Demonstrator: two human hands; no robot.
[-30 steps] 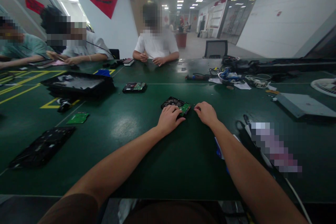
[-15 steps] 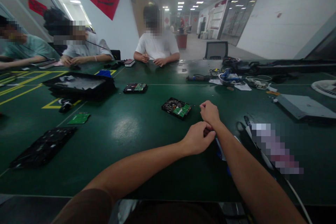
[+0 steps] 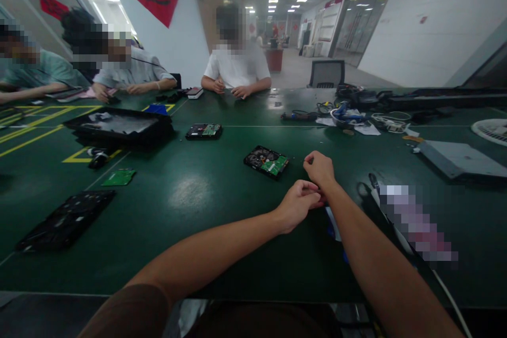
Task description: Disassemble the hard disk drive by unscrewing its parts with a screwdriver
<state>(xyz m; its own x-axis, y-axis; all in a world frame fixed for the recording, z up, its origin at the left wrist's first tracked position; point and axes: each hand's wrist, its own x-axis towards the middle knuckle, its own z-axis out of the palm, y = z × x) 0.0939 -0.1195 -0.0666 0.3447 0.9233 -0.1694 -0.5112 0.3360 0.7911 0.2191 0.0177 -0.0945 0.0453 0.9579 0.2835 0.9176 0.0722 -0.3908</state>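
Observation:
A hard drive [image 3: 267, 161] lies on the green table top, its green circuit board facing up. Just right of it, my right hand [image 3: 320, 169] is closed, fingers curled together; what they may hold is hidden. Below, my left hand [image 3: 297, 205] reaches across to my right wrist, fingers partly stretched and thumb apart, with nothing visible in it. A second hard drive [image 3: 203, 131] rests farther back to the left. Over on the left are a loose green circuit board [image 3: 119, 177] and a flat black casing [image 3: 67, 219].
A black tray [image 3: 122, 125] stands at left. Cables [image 3: 344, 116] and papers lie at back right, near a grey metal box [image 3: 463, 158]. A white cord [image 3: 447, 290] runs by my right forearm. Several people sit across the table [image 3: 222, 253].
My left hand's fingers have uncurled and stretched somewhat near my right wrist. My right hand has shifted slightly right, still closed. The hard drives stay in place.

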